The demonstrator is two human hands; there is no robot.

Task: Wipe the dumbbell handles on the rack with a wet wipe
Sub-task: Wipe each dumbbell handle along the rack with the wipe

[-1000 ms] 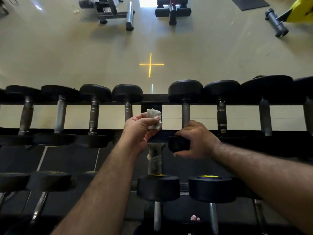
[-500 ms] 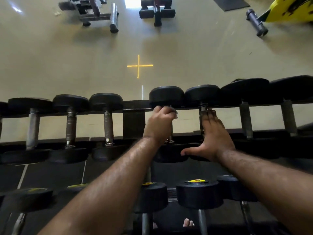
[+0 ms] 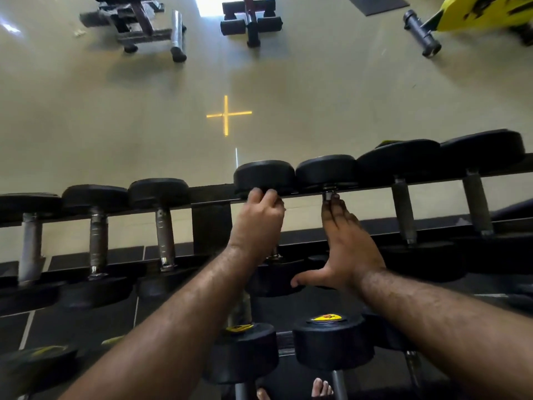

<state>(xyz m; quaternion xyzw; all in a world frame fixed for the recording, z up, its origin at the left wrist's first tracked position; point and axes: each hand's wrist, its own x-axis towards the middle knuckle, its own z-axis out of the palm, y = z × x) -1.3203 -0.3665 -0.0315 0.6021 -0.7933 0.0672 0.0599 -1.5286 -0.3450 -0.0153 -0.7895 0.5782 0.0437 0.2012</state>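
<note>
— While my left hand is wrapped around the handle of the dumbbell on the top rail of the rack, can you make out the wet wipe?

— No. Your fingers are curled tight over that handle right up under the far head, and the wipe is hidden; I judge it sits inside the fist, between palm and bar, since that is the only way a grip like that would clean anything.

— That is why I hold it closed all round — the whole bar gets covered as I slide along it. And my right hand?

— Flat, fingers straight and together, thumb splayed out to the side. It lies along the handle of the neighbouring dumbbell, fingertips near its far collar. It grasps nothing.

— It rests there as a brace, I'd say, so the weights don't roll while I rub.

— Plausible. The three dumbbells to your left and the two bigger ones to your right sit untouched on the same rail.

— So I'm mid-row. Whether those are clean, I cannot tell.
</note>
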